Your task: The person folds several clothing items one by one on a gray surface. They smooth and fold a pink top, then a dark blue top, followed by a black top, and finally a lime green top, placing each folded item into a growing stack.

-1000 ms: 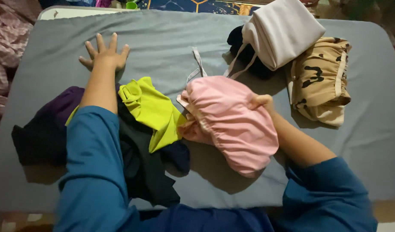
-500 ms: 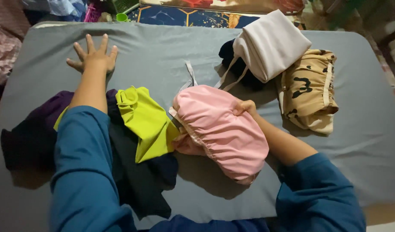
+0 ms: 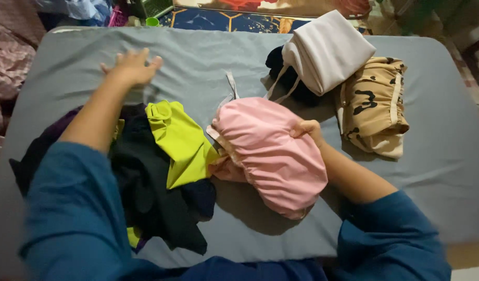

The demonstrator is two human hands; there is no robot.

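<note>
Grey padded table (image 3: 208, 57): right hand (image 3: 305, 129) pinches pink garment (image 3: 270, 151) at centre, fingers partly buried in cloth. Left hand (image 3: 131, 66), blurred, fingers loosely spread, has lifted off the surface above the dark clothes pile (image 3: 146, 182).

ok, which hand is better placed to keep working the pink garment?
Probably right. The right hand already grips the pink garment at its upper edge. The left hand hovers open over the grey cover, apart from it, beyond the lime garment.

Left hand (image 3: 131, 66): arm stretched forward, fingers spread, palm down, blurred. Right hand (image 3: 307, 128): forearm bent inward, fingers curled shut.
</note>
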